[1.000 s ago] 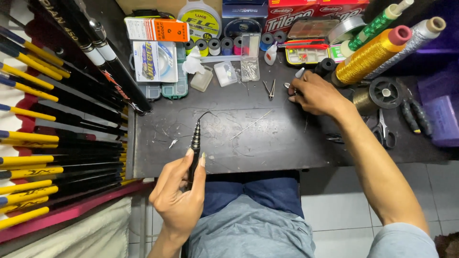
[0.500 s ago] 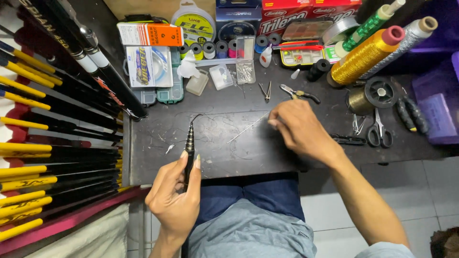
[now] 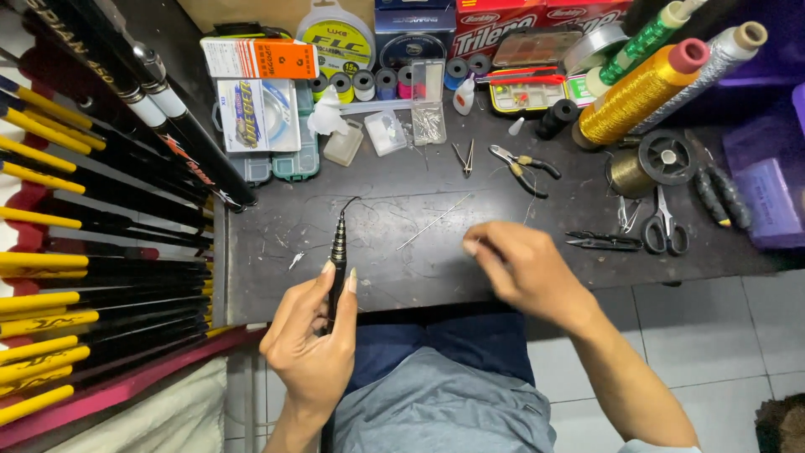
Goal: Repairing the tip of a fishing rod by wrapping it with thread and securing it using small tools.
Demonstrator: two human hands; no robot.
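My left hand (image 3: 312,335) grips a thin black fishing rod tip section (image 3: 338,252) with pale bands, upright over the front edge of the dark worktable (image 3: 394,252); a curved wire end sticks out of its top. My right hand (image 3: 524,273) hovers over the table's front right, fingers pinched together near a thin thread; whether it holds the thread I cannot tell. A straight thin needle-like wire (image 3: 434,221) lies on the table between the two hands.
Black and yellow fishing rods (image 3: 92,243) are stacked at the left. Line spools (image 3: 352,84), small plastic boxes (image 3: 386,132), pliers (image 3: 521,164), scissors (image 3: 662,222), snips (image 3: 604,242) and large gold, green and silver thread cones (image 3: 641,92) crowd the back and right.
My right hand has drawn back from the tools at the back right toward the table's front, nearer the rod tip. The left hand has held the rod about still.
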